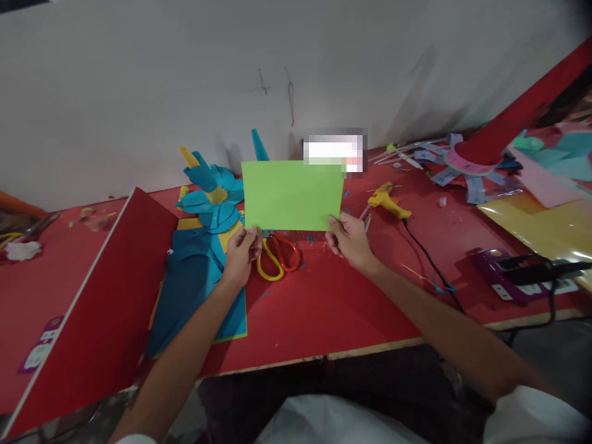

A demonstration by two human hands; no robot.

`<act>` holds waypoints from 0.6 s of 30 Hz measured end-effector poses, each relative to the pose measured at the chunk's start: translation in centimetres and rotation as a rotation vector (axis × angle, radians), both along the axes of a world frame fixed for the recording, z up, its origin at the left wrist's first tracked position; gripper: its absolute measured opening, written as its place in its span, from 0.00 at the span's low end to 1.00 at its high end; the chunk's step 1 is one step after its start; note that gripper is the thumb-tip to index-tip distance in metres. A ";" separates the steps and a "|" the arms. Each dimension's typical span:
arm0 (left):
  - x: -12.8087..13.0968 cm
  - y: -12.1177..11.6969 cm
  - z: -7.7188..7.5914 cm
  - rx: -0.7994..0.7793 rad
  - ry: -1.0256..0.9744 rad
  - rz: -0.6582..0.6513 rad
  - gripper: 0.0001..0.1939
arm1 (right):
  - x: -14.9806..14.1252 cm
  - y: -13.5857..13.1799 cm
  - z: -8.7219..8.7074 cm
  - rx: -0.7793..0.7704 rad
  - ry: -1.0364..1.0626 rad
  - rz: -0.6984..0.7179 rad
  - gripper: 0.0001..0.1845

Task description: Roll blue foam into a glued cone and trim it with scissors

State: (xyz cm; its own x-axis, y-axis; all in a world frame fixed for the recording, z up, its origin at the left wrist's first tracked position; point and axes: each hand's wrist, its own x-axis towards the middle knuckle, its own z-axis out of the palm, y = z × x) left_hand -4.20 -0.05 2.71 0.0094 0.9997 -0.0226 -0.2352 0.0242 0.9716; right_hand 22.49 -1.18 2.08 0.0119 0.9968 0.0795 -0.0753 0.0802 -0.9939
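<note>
A sheet of bright green paper is held up over the red table, its face toward me. My left hand pinches its lower left corner. At the lower right corner my right hand grips it, thumb on the front. Below the sheet lie scissors with one yellow and one red handle loop; their blades are mostly hidden. Left of the sheet stands a blue paper flower with yellow parts. Blue sheets lie beneath my left forearm.
A yellow glue gun with a black cord rests to the right. Further right are a purple power strip, gold sheets and a red cone-like tube. A red upright divider stands at left, a wall behind.
</note>
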 end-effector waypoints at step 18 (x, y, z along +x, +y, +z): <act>-0.1 0.4 0.7 -0.031 -0.096 0.164 0.24 | 0.0 0.1 -0.2 0.005 0.083 0.151 0.38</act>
State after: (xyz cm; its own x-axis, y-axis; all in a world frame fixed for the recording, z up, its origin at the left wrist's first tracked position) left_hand -4.25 0.36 3.45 -0.1503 0.9868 -0.0600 -0.3296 0.0072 0.9441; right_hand 22.53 -1.06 1.93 -0.1313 0.9873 0.0894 -0.1691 0.0666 -0.9834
